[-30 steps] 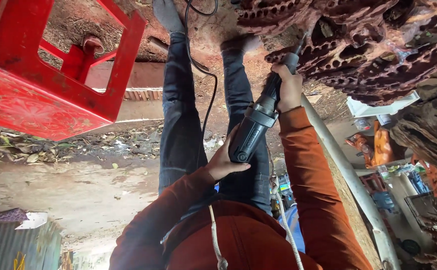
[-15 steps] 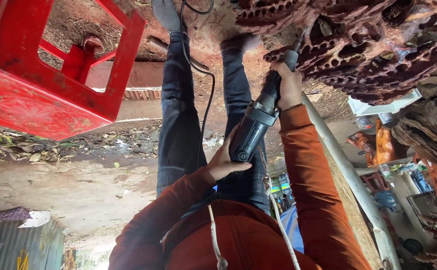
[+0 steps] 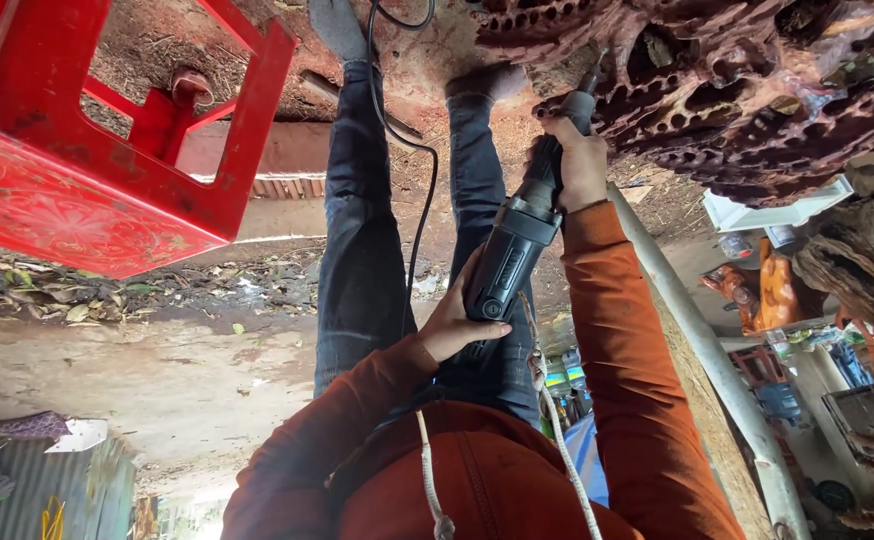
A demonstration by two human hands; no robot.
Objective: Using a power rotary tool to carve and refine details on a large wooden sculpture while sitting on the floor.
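Observation:
I hold a black and grey die grinder (image 3: 517, 240) in both hands. My left hand (image 3: 457, 322) grips its rear body, just above my orange hoodie. My right hand (image 3: 579, 160) wraps the slim neck near the tip. The bit touches a dark reddish carved wood piece (image 3: 717, 90) full of hollows, at the upper right. The tool's black cord (image 3: 397, 110) runs along my jeans-clad legs (image 3: 362, 250) toward my feet.
A red plastic stool (image 3: 107, 190) stands at the left on the dirt ground. A grey metal pole (image 3: 717, 370) slants down the right side. Wood carvings, boxes and clutter (image 3: 787, 290) fill the far right. Dry leaves (image 3: 157, 295) lie by a concrete strip.
The grinder and both hands have shifted only slightly against the carved wood. The view has moved a little; nothing was picked up or let go.

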